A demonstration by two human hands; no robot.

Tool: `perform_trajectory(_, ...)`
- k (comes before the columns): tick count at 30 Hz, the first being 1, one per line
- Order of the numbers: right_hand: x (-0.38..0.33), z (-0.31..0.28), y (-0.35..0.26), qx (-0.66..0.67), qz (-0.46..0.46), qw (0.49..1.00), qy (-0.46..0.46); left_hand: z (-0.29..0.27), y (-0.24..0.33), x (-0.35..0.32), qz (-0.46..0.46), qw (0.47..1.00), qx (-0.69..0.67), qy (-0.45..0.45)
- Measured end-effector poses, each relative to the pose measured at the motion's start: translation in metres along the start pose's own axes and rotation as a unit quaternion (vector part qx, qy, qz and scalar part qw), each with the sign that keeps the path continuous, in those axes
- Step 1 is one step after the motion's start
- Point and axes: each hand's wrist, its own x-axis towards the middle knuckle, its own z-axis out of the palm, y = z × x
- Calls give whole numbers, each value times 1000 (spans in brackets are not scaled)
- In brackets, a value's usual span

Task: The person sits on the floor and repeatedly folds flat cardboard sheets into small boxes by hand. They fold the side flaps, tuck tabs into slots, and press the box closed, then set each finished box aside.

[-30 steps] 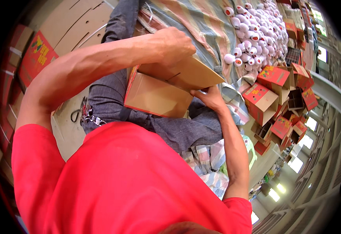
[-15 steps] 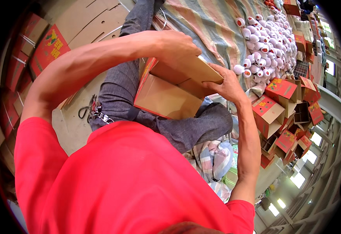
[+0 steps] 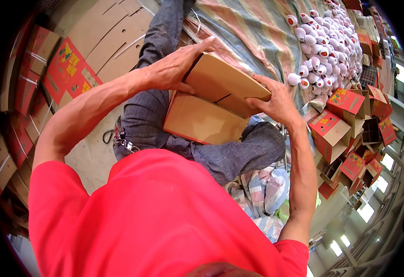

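Note:
A cardboard box [image 3: 206, 121], plain brown inside with a red outer edge, rests open between my legs, tilted toward me. My left hand [image 3: 176, 68] spans the left corner of its raised far panel, thumb at the inner side and fingers stretched along the top corner. At the panel's right end, my right hand [image 3: 275, 99] pinches the edge, with the thumb on the inner face and the fingers behind. The outside of the far panel and most of the box's bottom are hidden.
Flattened cardboard sheets [image 3: 114, 39] lie at the far left, near strapped stacks of red cartons [image 3: 31, 69]. On a striped tarp [image 3: 243, 32] sits a pile of fruit in white foam nets [image 3: 324, 51]. Several open red boxes [image 3: 331, 131] are heaped at the right.
My left hand has slid left and back toward the panel's left corner, uncovering more of the panel. My right hand still grips the right end. The whole view has shifted slightly.

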Motion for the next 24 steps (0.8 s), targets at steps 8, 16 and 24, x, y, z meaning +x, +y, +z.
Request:
perform_trajectory(8,1,6,0,-14,-29,999,18,13,-2,-18,13,997,64,36)
perform_trajectory(16,-9,18,-1,-17,-45,997,63,3,21,-12,10,993,106,60)
perform_trajectory(24,-15,19,5,-13,-60,995,75,-60,70,76,-42,943,221,-247)
